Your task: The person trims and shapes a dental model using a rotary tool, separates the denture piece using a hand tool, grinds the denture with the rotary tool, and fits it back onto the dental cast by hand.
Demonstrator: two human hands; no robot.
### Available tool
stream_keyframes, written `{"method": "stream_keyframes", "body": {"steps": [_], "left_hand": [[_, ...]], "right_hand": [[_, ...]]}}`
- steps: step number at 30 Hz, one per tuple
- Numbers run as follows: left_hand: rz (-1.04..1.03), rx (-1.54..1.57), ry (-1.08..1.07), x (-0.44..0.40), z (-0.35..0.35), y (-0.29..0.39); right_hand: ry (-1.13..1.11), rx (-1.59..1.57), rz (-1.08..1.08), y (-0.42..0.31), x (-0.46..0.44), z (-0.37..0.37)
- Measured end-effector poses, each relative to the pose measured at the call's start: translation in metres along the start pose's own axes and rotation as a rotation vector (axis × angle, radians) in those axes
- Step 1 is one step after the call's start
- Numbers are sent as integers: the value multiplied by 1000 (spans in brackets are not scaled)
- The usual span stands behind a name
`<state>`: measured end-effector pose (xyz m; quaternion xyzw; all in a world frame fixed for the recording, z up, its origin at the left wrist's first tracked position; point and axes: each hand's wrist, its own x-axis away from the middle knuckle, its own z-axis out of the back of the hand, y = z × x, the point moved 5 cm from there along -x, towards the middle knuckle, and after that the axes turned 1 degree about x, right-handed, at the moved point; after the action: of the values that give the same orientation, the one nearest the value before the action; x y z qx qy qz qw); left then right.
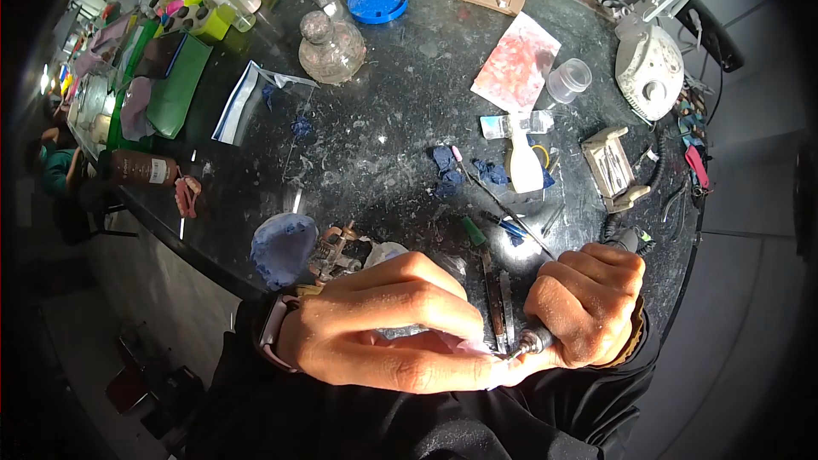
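Observation:
Near the bottom centre, my left hand pinches a small pinkish piece between thumb and fingers; most of it is hidden. A dark band is on that wrist. My right hand is wrapped round a metal rotary handpiece, whose tip points left and meets the fingertips of my left hand at the piece. Whether the tip touches the piece cannot be made out. Just beyond the hands lie a green-ended tool and slim dark instruments. Left of them are a bowl of blue material and a metal articulator.
On the dark table stand a glass burner, a blue lid, a white bottle, a clear cup and blue wax scraps. At the right are a bur holder and a control unit. A person is far left.

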<state>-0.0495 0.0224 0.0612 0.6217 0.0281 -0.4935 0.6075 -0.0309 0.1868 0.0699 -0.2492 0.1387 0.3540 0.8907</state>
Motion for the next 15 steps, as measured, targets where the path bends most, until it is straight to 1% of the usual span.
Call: {"method": "stream_keyframes", "body": {"steps": [3, 4, 6, 10, 13, 15], "left_hand": [[3, 3, -47, -5, 4, 1], [4, 6, -72, -6, 5, 1], [-8, 14, -56, -6, 4, 1], [4, 16, -52, -7, 5, 2], [-4, -32, 50, -11, 3, 1], [42, 10, 26, -13, 7, 0]], "right_hand": [[52, 18, 67, -1, -2, -4], [18, 6, 36, -1, -2, -4], [-51, -18, -26, -2, 1, -4], [-31, -30, -14, -1, -1, -3], [-8, -52, -33, -1, -1, -4], [-9, -84, -38, 3, -4, 2]]}}
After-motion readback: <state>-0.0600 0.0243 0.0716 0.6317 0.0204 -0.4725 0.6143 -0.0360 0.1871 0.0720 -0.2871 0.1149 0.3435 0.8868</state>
